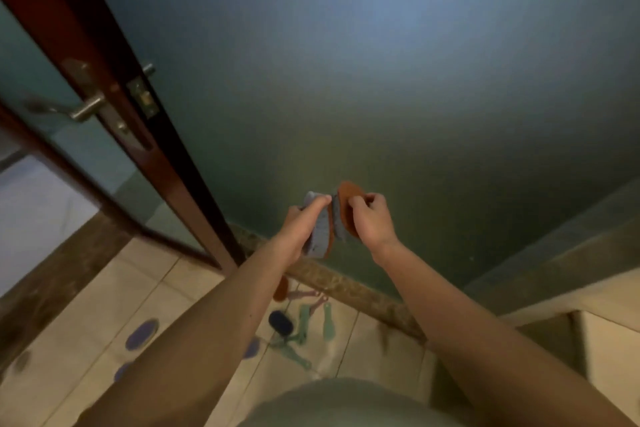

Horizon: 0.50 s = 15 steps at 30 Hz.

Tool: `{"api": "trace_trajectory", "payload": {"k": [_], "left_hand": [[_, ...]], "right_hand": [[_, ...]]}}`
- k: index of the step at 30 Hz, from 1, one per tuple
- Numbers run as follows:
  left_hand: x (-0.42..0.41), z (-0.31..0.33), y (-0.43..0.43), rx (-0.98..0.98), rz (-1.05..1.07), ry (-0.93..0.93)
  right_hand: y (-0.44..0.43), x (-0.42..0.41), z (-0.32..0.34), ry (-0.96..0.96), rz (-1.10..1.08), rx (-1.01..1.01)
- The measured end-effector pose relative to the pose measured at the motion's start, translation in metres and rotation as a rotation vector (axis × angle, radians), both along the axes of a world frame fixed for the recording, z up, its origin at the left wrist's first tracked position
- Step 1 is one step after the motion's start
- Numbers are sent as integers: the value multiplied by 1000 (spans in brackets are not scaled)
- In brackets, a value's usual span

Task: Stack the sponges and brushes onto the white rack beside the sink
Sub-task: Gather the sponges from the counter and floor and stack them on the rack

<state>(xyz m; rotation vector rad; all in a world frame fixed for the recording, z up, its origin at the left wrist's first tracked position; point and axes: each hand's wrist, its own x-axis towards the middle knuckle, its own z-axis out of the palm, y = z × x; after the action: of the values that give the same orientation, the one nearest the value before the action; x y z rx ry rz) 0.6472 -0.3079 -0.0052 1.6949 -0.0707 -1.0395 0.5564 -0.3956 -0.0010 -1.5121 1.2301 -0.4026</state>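
— Grey sponge [320, 232] gripped in the left hand [294, 229], orange sponge [346, 192] pinched by the right hand [372, 222], the two touching. Why?
— Likely squaring them into a stack before carrying. Brushes [304, 319] lie on the floor [104, 305] below; no rack visible.

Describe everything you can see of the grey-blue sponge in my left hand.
The grey-blue rectangular foam sponge looks porous and speckled, with a thin orange layer along its right edge. It stands on end in the air before the green wall. The left hand grips it, forefinger stretched across its top. Its orange side appears to touch a second orange-and-grey sponge pinched by the right hand.
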Motion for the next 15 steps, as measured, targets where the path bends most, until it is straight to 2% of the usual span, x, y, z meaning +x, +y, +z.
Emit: {"api": "trace_trajectory", "payload": {"k": [7, 15], "left_hand": [[-28, 45, -42, -48, -299, -47], [-98, 71, -53, -144, -703, -73]], "right_hand": [[-4, -54, 48, -7, -196, -100], [36, -140, 82, -2, -527, -136]]}}
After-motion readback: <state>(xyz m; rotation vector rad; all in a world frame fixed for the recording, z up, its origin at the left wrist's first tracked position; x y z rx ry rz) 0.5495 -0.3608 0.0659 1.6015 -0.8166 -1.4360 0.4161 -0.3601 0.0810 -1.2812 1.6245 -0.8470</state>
